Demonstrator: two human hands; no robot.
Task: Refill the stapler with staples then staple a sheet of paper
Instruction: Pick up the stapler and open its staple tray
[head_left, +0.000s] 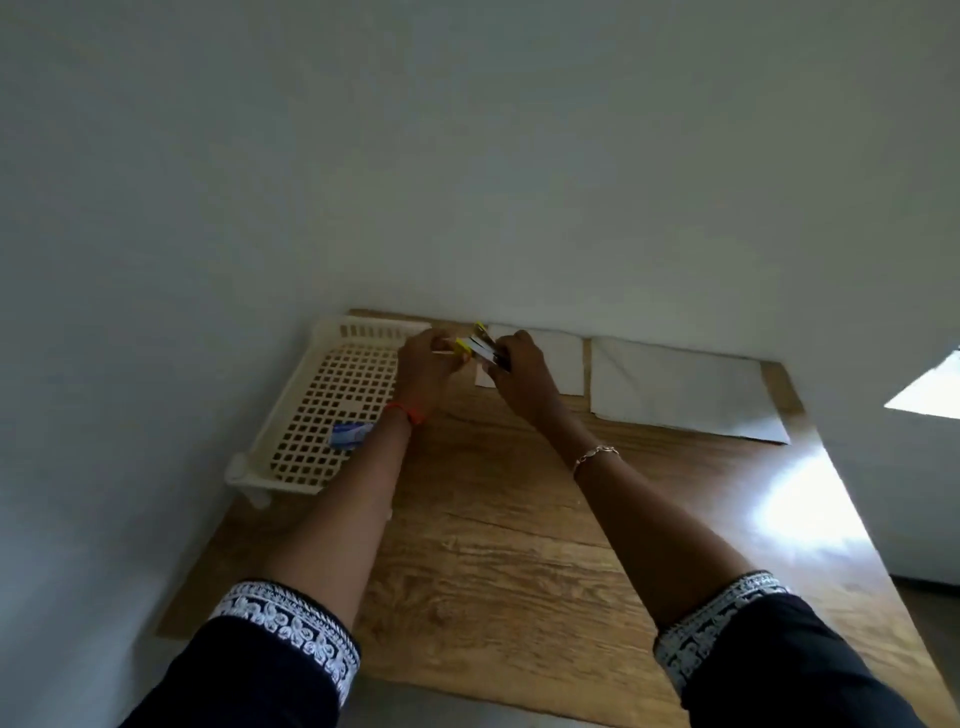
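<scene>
1. While both arms reach to the far end of the wooden table, the yellow stapler is held off the surface between the two hands, just right of the cream lattice tray and in front of the smaller sheet of paper.
2. The right hand is closed around the stapler's body from the right side; the left hand pinches at its yellow end with fingers drawn narrow. Whether a strip of staples sits in that pinch is too small and blurred to tell.
3. The stapler looks open, a pale part angled away from the dark one, so this appears to be the loading step, with the stapling not yet done.
4. A small blue box, probably the staple box, lies in the tray's near part, beside the left wrist.
5. Judged by its look, the stapler is light, stiff and hinged; it is best gripped by the base so the lid swings freely.
6. A staple strip would be brittle and snap if bent, so it wants a gentle hold along its sides.
7. A larger sheet of paper lies well right of the tray, thin and floppy.
</scene>
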